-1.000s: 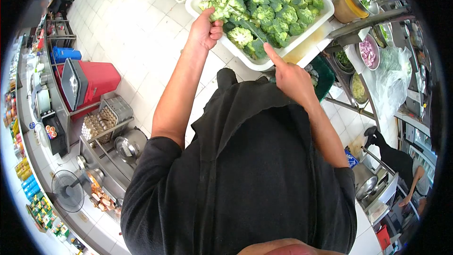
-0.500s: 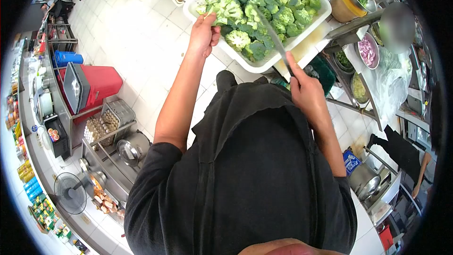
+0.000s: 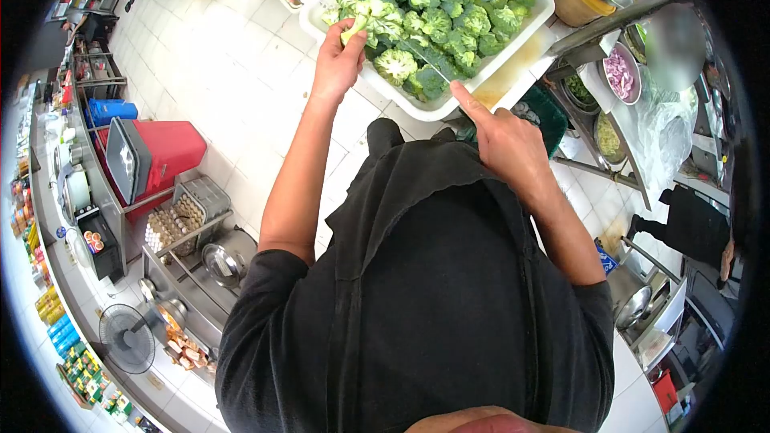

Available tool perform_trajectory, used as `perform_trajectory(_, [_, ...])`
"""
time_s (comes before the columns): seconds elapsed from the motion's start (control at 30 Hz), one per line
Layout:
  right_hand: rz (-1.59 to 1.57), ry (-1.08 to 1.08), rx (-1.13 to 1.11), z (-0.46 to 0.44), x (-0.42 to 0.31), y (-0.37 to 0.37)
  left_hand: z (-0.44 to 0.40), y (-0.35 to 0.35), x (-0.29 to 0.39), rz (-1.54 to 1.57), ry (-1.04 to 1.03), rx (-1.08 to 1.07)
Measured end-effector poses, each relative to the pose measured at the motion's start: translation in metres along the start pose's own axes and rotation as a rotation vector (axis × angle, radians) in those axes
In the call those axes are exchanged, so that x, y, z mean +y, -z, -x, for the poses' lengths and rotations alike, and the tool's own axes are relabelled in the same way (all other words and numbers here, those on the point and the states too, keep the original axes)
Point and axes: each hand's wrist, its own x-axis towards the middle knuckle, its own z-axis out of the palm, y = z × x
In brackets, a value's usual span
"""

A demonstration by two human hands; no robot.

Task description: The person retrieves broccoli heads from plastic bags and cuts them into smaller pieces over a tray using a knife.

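A white rectangular basket (image 3: 417, 115) full of cut broccoli (image 3: 437, 24) sits at the top of the view. My left hand (image 3: 338, 64), at the basket's near left corner, is closed around a pale green broccoli stem (image 3: 354, 30). Over the basket's front rim, my right hand (image 3: 507, 143) grips a knife (image 3: 433, 69), its index finger stretched along the blade's back. The blade, seen thin and edge-on, points up and left over the broccoli. The knife's handle is hidden in my palm.
Bowls of chopped purple onion (image 3: 620, 74) and other food stand at right, near a yellow container (image 3: 579, 0). A green bin (image 3: 549, 116) is beneath. At left are a red bin (image 3: 172, 147), egg trays (image 3: 172, 223) and a fan (image 3: 127, 338). Another person (image 3: 694, 224) stands at right.
The knife has swung from a raised, broad-side view to lower over the broccoli, and my right hand has moved slightly down and left. The stem in my left hand shows more clearly.
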Motion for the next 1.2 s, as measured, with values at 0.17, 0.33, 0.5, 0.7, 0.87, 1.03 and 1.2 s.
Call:
perform_trajectory(0.17, [0.007, 0.020, -0.014, -0.010, -0.002, 0.001, -0.002, 0.001, -0.006, -0.046, -0.022, 0.005])
perform_trajectory(0.33, [-0.121, 0.016, -0.056, -0.032, -0.003, 0.001, -0.009, 0.001, -0.016, -0.171, -0.106, 0.045])
perform_trajectory(0.5, [-0.486, 0.036, -0.077, -0.028, 0.014, -0.006, -0.010, 0.005, -0.016, -0.296, -0.131, 0.090])
perform_trajectory(0.7, [-0.545, 0.043, 0.221, 0.005, 0.035, -0.026, -0.020, 0.016, -0.027, -0.362, -0.181, 0.206])
perform_trajectory(0.87, [-0.452, -0.095, 0.024, 0.019, 0.019, -0.015, -0.013, 0.021, 0.007, 0.135, 0.198, 0.109])
perform_trajectory(1.03, [-0.303, -0.045, 0.043, 0.017, 0.009, -0.026, -0.011, 0.007, 0.012, 0.248, 0.302, 0.084])
perform_trajectory(1.2, [-0.181, -0.023, 0.062, 0.007, 0.009, -0.033, -0.012, 0.007, 0.013, 0.249, 0.294, 0.070])
